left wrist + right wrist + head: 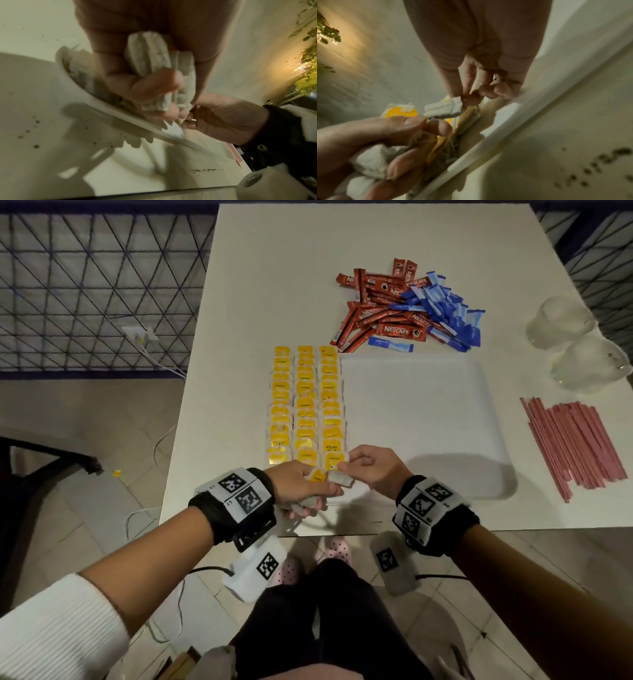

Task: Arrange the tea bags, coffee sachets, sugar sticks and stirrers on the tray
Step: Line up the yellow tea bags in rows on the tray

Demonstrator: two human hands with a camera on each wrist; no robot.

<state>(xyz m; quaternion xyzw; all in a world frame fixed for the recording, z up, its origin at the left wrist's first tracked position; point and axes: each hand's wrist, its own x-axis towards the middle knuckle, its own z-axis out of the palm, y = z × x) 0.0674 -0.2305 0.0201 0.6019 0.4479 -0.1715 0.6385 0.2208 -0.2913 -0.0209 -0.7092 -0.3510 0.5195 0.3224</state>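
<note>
A white table [274, 268] is standing over a tiled floor, with a dark lattice railing [96, 285] running off toward nine o'clock. On the table a white tray [428, 422] is sitting near the person, and three neat columns of yellow-tagged tea bags [306, 402] are lying along its nine o'clock side. Beyond the tray, at twelve o'clock, red coffee sachets [380, 306] and blue sugar sticks [442, 309] are lying heaped together in one pile. At three o'clock a bundle of pink stirrers [579, 440] is lying just beside the tray, and two clear plastic cups [575, 344] are standing past them toward two o'clock.

At six o'clock, over the tray's near rim, both hands are meeting. The left hand [301, 487] is curling its fingers [154, 86] round a small clutch of loose tea bags [150, 54], holding them in the palm. The right hand [373, 469] is pinching a single tea bag [443, 108] between thumb and forefinger, just at the foot of the third column and touching the left hand's bundle. Dark specks [205, 169] are lying scattered on the table near its front edge.
</note>
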